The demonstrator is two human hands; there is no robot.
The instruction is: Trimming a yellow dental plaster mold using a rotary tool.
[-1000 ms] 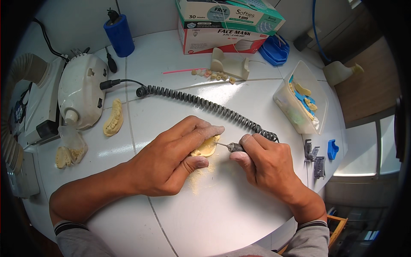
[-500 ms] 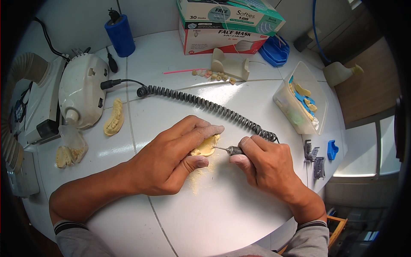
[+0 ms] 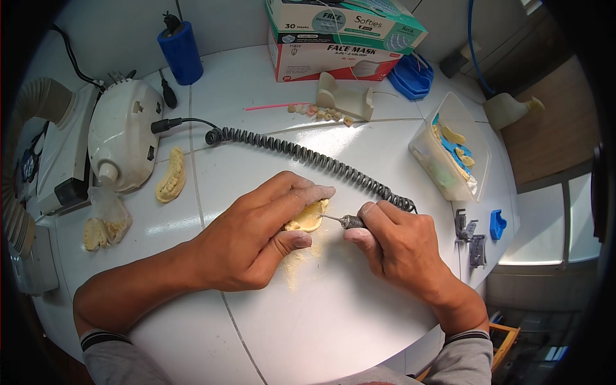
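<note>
Over the middle of the white tiled table, my left hand [image 3: 256,234] is closed round a pale yellow plaster dental model [image 3: 307,219]; its fingers and palm hide much of the piece. My right hand [image 3: 404,247] grips a rotary handpiece [image 3: 351,222] between thumb and fingers. The thin bur at its tip meets the inner face of the model, or comes very close to it. Yellow dust [image 3: 294,266] lies on the table beneath, and some whitens my fingertips. From near my right hand a coiled black cord [image 3: 308,156] runs to the white control unit [image 3: 125,135].
Plaster models [image 3: 171,176] lie at left, some by a plastic bag [image 3: 109,208]. Behind stand a blue cylinder [image 3: 179,53], mask boxes [image 3: 340,58] and a beige holder [image 3: 346,99] beside small tooth-like pieces. A clear tub [image 3: 443,170] of plaster parts and grey metal pieces [image 3: 477,250] are at right.
The bur tip has shifted very slightly upward against the model, and both hands have risen a touch. The grips are the same.
</note>
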